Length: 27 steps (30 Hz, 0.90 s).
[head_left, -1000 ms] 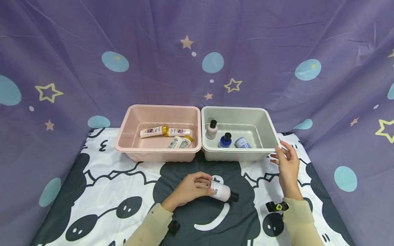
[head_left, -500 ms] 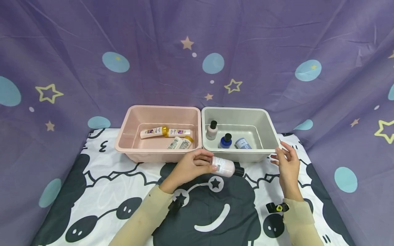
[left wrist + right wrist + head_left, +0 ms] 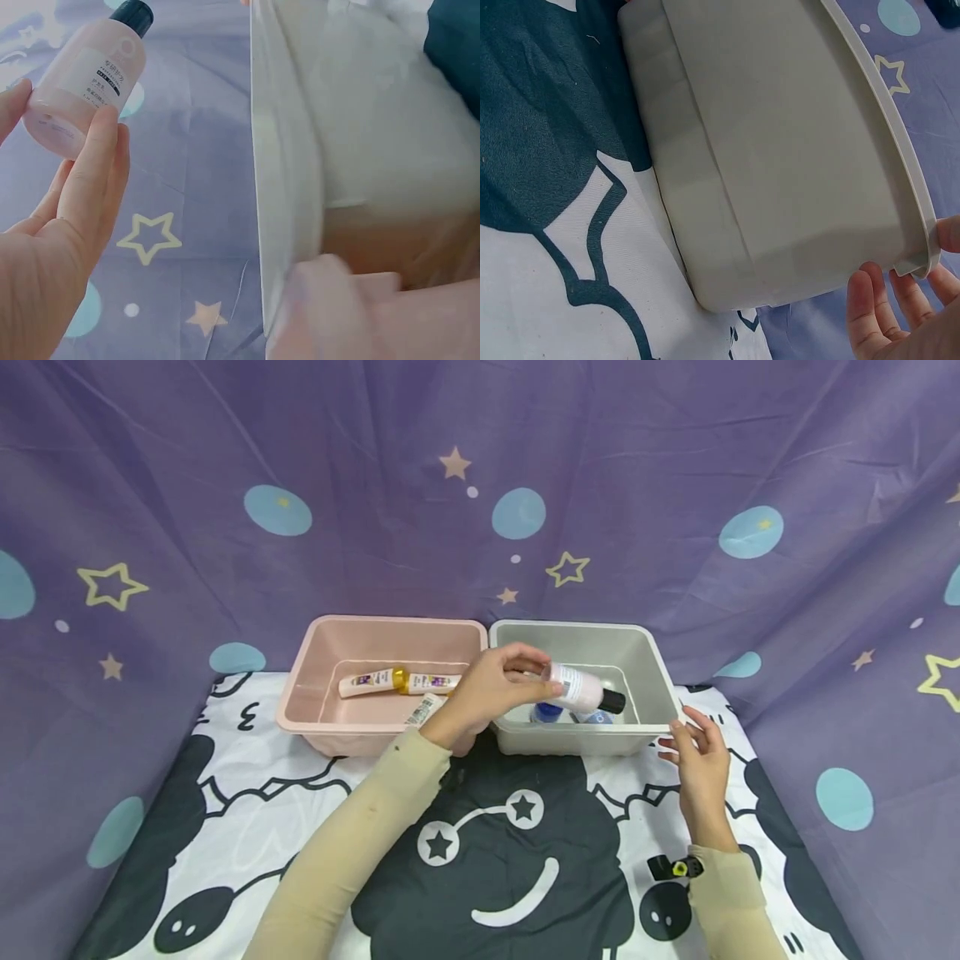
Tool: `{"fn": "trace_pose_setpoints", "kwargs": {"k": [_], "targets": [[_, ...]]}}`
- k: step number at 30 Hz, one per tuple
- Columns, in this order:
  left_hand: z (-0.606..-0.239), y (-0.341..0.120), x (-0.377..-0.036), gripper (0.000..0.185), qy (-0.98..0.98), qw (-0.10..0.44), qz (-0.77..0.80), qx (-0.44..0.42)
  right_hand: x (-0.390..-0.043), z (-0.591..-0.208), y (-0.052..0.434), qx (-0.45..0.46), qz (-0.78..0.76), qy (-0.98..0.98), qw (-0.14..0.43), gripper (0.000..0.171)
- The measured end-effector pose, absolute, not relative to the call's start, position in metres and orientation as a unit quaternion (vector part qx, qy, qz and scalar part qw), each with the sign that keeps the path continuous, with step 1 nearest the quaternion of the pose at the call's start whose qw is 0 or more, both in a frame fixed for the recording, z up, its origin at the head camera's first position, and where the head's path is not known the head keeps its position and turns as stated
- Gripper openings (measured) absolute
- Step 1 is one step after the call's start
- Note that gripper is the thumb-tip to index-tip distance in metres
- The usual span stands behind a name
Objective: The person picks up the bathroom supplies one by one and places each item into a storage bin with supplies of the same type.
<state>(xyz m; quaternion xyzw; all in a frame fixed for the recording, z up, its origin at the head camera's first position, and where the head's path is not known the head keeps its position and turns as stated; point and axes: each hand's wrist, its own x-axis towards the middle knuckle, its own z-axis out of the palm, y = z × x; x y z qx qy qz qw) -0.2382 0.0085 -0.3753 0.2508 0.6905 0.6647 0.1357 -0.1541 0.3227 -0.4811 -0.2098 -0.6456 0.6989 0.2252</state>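
Note:
Over the grey-white bin (image 3: 637, 647), my left hand (image 3: 498, 689) grips the base end of a pale pink bottle (image 3: 579, 687) with a black cap and a white label. In the left wrist view the bottle (image 3: 90, 82) is pinched between thumb and fingers, above the bin's rim. Below it in the head view, a blue bottle (image 3: 546, 713) and a light blue container (image 3: 597, 717) are partly covered. My right hand (image 3: 703, 768) holds the front right corner of the same bin; the right wrist view shows thumb and fingers (image 3: 911, 304) at the rim corner.
A pink bin (image 3: 300, 693) stands close against the grey-white one on the left. Several white bottles with gold caps lie in it, among them one labelled bottle (image 3: 367, 682). A patterned cloth (image 3: 510, 860) covers the table; a purple curtain (image 3: 390, 485) hangs behind.
My left hand has carried the pink bottle from over the cloth, up past the front rim, to above the grey-white bin. My right hand has stayed at the bin's corner.

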Motion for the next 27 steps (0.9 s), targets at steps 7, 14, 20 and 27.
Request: {"fn": "trace_pose_setpoints", "kwargs": {"k": [7, 14, 20, 27], "targets": [[-0.367, 0.034, -0.28, 0.043, 0.685, 0.139, 0.672, 0.243, -0.154, -0.482, 0.323, -0.209, 0.695, -0.65, 0.225, 0.041], [-0.371, 0.057, -0.315, 0.046, 0.682, 0.162, 0.688, 0.187, -0.156, -0.482, 0.324, -0.207, 0.701, -0.643, 0.229, 0.041], [-0.378, 0.068, -0.332, 0.045, 0.679, 0.174, 0.698, 0.145, -0.156, -0.482, 0.324, -0.208, 0.7, -0.645, 0.226, 0.04], [-0.385, 0.074, -0.342, 0.043, 0.712, 0.162, 0.668, 0.142, -0.155, -0.48, 0.323, -0.209, 0.7, -0.644, 0.225, 0.038]]}}
